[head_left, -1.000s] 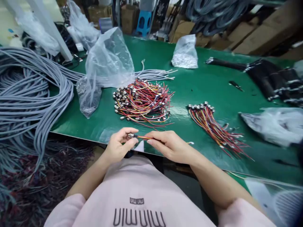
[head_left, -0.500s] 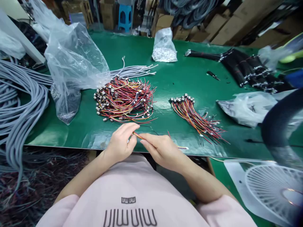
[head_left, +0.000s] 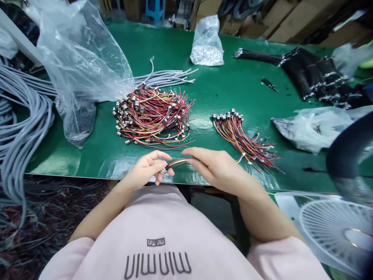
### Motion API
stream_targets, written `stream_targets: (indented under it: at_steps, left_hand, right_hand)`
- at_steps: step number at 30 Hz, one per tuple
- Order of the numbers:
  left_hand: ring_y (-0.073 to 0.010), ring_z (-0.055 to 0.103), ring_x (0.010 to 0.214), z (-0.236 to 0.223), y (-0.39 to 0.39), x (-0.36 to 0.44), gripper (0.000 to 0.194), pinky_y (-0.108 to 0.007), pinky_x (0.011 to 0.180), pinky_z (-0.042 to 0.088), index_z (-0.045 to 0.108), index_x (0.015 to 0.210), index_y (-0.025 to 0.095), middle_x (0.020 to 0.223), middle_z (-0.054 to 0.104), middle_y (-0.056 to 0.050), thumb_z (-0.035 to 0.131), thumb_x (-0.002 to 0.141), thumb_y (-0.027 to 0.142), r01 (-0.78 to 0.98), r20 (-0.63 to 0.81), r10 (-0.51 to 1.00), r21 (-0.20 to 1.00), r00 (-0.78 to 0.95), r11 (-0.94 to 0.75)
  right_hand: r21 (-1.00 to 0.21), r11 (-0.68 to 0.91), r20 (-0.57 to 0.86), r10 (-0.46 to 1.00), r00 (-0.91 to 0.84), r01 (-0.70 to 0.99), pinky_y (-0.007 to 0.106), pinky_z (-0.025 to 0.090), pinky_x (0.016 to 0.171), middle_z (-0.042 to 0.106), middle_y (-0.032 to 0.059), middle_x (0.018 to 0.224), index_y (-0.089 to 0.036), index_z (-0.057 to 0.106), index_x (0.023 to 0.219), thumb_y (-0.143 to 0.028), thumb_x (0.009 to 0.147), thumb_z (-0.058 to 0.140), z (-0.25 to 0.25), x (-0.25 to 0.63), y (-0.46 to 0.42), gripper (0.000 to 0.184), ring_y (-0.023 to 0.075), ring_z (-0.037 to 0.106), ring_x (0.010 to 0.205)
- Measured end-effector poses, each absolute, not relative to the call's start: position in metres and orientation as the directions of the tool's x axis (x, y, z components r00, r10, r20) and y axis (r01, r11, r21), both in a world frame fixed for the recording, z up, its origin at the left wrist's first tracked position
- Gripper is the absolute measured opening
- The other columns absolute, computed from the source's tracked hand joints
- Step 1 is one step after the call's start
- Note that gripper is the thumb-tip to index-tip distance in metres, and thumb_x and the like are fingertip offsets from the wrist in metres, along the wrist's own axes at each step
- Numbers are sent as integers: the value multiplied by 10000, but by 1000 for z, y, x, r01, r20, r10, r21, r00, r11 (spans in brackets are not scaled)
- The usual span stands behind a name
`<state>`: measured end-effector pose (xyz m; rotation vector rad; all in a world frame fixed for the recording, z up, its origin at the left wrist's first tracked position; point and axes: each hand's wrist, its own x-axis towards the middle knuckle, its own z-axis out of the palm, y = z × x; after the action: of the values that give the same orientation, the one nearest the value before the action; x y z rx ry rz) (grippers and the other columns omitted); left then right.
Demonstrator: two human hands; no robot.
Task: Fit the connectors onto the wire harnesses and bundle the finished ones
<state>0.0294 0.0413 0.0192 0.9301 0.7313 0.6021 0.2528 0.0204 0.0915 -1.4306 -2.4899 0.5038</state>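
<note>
My left hand [head_left: 145,170] pinches one end of a short wire harness [head_left: 178,162] of red, yellow and black leads, with its fingers curled round the connector end. My right hand [head_left: 217,168] grips the same harness a little further along, fingers pressed together over the wires. Both hands hover at the near edge of the green table [head_left: 221,89]. Just beyond them lies a big tangled pile of the same harnesses [head_left: 153,116]. A smaller, neatly laid bundle of harnesses [head_left: 241,138] sits to the right of my right hand.
A large clear plastic bag [head_left: 84,66] stands at the left, with grey cables [head_left: 20,120] hanging off the table edge. A small bag of parts [head_left: 207,46] and black cable bundles [head_left: 314,77] lie at the back. A white fan [head_left: 338,233] is at the lower right.
The view has tilted down and shifted. My hands have kept hold of the harness; the right hand has slid rightward along the wires, and the harness now lies more level between the hands.
</note>
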Motion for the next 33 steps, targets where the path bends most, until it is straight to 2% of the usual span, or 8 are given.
stream_targets:
  at_steps: [4, 7, 10, 12, 16, 19, 28, 33]
  left_hand:
    - [-41, 434, 327, 15, 41, 33, 483, -140, 321, 316, 536, 1025, 164, 603, 672, 11, 751, 734, 484, -202, -385, 659, 746, 646, 634]
    - [-59, 523, 413, 15, 37, 34, 451, -154, 373, 413, 552, 993, 162, 698, 705, -18, 771, 724, 451, -275, -362, 671, 710, 647, 648]
    - [-85, 624, 578, 16, 32, 35, 449, -190, 520, 526, 583, 976, 160, 847, 735, -41, 844, 652, 330, -339, -296, 769, 767, 566, 545]
    - [-89, 632, 588, 16, 30, 36, 406, -207, 558, 539, 607, 949, 149, 833, 738, -41, 842, 656, 305, -318, -272, 822, 825, 500, 467]
    - [-91, 597, 499, 16, 27, 40, 348, -214, 494, 510, 650, 926, 121, 698, 716, -31, 755, 753, 404, -255, -283, 838, 864, 467, 434]
    - [-83, 583, 467, 15, 25, 42, 358, -195, 457, 487, 662, 916, 116, 666, 707, -24, 746, 762, 428, -277, -298, 817, 837, 494, 472]
    - [-87, 612, 484, 11, 20, 45, 341, -188, 482, 517, 671, 897, 121, 665, 718, -21, 761, 752, 416, -307, -292, 814, 820, 502, 483]
    - [-92, 618, 489, 9, 20, 41, 331, -191, 497, 520, 677, 898, 129, 655, 716, -17, 754, 758, 419, -268, -282, 843, 861, 457, 433]
  right_hand:
    - [-291, 632, 95, 766, -636, 718, 199, 407, 585, 652, 63, 1012, -213, 628, 1097, -272, 1004, 368, 90, 247, 17, 282, 123, 626, 779]
    - [-320, 619, 127, 778, -615, 717, 200, 402, 596, 668, 39, 847, -191, 653, 1019, -282, 1013, 369, 82, 244, 15, 299, 107, 618, 714]
    - [-392, 508, 113, 854, -508, 767, 210, 428, 633, 695, 32, 804, -176, 654, 987, -289, 1007, 400, 74, 246, 14, 279, 121, 647, 723]
    - [-411, 478, 79, 867, -492, 776, 217, 442, 654, 712, 35, 845, -176, 651, 982, -280, 1002, 414, 72, 248, 13, 259, 132, 663, 752]
    - [-342, 542, 98, 833, -545, 768, 221, 426, 622, 690, 52, 892, -160, 631, 1063, -234, 991, 418, 74, 248, 8, 237, 134, 653, 759]
    - [-320, 570, 134, 818, -560, 757, 213, 405, 599, 667, 45, 854, -161, 647, 1007, -217, 986, 418, 75, 246, 4, 238, 117, 630, 729]
    - [-382, 615, 292, 788, -541, 690, 204, 380, 569, 621, 26, 703, -148, 666, 771, -189, 956, 462, 58, 234, 1, 278, 89, 550, 613]
    - [-435, 565, 208, 820, -533, 701, 220, 355, 575, 611, 38, 696, -135, 676, 794, -204, 958, 453, 60, 229, 5, 285, 105, 542, 622]
